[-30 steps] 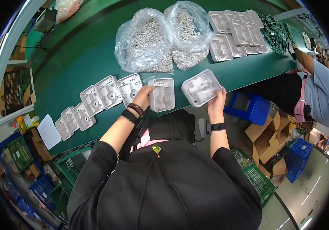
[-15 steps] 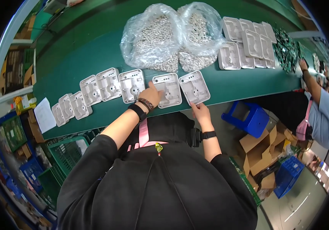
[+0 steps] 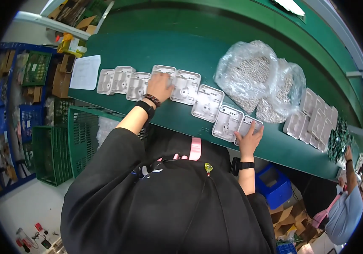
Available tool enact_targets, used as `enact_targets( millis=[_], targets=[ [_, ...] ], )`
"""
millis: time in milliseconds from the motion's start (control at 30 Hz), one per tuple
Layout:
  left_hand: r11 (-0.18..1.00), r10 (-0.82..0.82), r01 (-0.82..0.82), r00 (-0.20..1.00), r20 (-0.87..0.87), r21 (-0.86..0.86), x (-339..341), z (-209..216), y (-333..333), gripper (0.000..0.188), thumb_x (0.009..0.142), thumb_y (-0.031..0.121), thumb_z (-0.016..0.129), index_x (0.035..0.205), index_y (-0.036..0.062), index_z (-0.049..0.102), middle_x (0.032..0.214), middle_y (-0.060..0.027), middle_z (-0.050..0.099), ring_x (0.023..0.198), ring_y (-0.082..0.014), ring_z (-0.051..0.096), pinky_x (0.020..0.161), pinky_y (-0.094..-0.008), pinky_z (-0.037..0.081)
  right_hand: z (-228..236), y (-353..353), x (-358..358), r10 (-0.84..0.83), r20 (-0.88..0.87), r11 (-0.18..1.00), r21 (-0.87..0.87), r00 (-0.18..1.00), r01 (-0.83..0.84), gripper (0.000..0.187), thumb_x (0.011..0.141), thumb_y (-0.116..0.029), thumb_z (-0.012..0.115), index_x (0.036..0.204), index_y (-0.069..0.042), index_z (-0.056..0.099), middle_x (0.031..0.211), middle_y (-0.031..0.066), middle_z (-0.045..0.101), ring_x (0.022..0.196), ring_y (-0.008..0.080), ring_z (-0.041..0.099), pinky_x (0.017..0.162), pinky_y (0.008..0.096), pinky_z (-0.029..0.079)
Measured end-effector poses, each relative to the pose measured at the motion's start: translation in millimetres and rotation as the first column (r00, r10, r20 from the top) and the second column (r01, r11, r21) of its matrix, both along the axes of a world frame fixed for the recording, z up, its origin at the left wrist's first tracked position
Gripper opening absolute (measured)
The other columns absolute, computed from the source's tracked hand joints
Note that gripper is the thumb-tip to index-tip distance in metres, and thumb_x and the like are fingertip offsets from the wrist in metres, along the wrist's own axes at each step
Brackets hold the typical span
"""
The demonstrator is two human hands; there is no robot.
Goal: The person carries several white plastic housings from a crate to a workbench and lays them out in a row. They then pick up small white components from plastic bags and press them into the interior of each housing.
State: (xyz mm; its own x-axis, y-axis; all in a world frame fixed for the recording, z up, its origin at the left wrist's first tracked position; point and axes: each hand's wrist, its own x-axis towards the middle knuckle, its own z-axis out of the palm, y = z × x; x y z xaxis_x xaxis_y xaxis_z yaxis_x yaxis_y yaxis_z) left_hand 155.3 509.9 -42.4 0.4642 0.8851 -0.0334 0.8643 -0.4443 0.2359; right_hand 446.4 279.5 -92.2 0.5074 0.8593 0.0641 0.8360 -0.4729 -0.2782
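While I watch from above, my left hand (image 3: 160, 86) lies flat, fingers spread, on a pale grey moulded plastic tray (image 3: 163, 73) in the row on the green bench (image 3: 147, 51). My right hand (image 3: 249, 137) rests loosely on the end tray (image 3: 246, 125), gripping nothing. Clear bags of small metal parts (image 3: 249, 74) lie beyond.

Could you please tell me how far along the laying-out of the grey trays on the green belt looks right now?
Seven grey moulded trays lie in a row along the green belt. The left hand rests on the fourth tray; the right hand presses the end tray. A stack of trays waits, and two clear bags of small parts sit unopened.
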Motion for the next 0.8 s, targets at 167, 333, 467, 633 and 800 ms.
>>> enact_targets(
  millis=[167, 333, 467, 633, 800],
  targets=[
    [0.98, 0.196, -0.196, 0.981, 0.014, 0.036, -56.9, -26.9, -2.0, 0.051, 0.071, 0.038, 0.059, 0.11, 0.0074, 0.045, 0.119, -0.02, 0.038, 0.11, -0.0338, 0.036, 0.087, -0.0421, 0.034, 4.9, 17.7, -29.3, -0.086, 0.26, 0.988, -0.103, 0.962, 0.117, 0.085, 0.058, -0.039, 0.072, 0.127, -0.008, 0.031, 0.124, 0.0255, 0.028, 0.111, 0.0416, 0.032, 0.09, 0.0449, 0.032],
    [0.963, 0.165, -0.166, 0.986, 0.024, 0.211, -41.5, -54.0, -22.8, 0.061, 0.072, 0.038, 0.059, 0.119, 0.0055, 0.036, 0.121, -0.0232, 0.031, 0.112, -0.0367, 0.033, 0.091, -0.0413, 0.03, 13.3, 40.6, -60.3, -0.115, -0.126, 0.982, -0.164, 0.985, 0.094, 0.082, 0.061, -0.041, 0.069, 0.125, -0.005, 0.032, 0.121, 0.0273, 0.029, 0.109, 0.0419, 0.035, 0.086, 0.0422, 0.037],
    [0.935, 0.301, -0.33, 0.931, 0.207, 0.127, -33.1, -70.2, -6.9, 0.066, 0.068, 0.036, 0.063, 0.12, 0.0058, 0.035, 0.122, -0.0228, 0.029, 0.112, -0.0374, 0.031, 0.092, -0.0431, 0.029, 9.0, 47.5, -62.3, -0.096, -0.095, 0.988, -0.126, 0.991, 0.083, 0.075, 0.065, -0.037, 0.067, 0.122, -0.001, 0.033, 0.118, 0.029, 0.029, 0.103, 0.0436, 0.039, 0.083, 0.0427, 0.039],
    [0.914, 0.402, -0.375, 0.887, 0.227, -0.155, -35.5, -49.4, 20.1, 0.063, 0.064, 0.02, 0.066, 0.117, 0.0061, 0.036, 0.121, -0.0236, 0.027, 0.107, -0.0397, 0.035, 0.09, -0.0439, 0.031, -14.5, 53.9, -49.4, -0.162, -0.041, 0.987, 0.006, 0.986, 0.162, 0.066, 0.07, -0.03, 0.063, 0.12, 0.001, 0.034, 0.119, 0.0294, 0.027, 0.099, 0.0449, 0.041, 0.082, 0.0441, 0.04],
    [0.941, 0.335, -0.309, 0.905, 0.263, -0.135, -46.6, -63.6, 20.2, 0.06, 0.06, 0.006, 0.062, 0.115, 0.0052, 0.037, 0.12, -0.0247, 0.025, 0.101, -0.0412, 0.04, 0.087, -0.0424, 0.034, 3.4, 81.9, -44.6, -0.339, -0.108, 0.931, -0.184, 0.934, 0.316, 0.061, 0.071, -0.03, 0.058, 0.118, 0.001, 0.036, 0.123, 0.0257, 0.025, 0.101, 0.0409, 0.043, 0.076, 0.0434, 0.045]
  ],
)
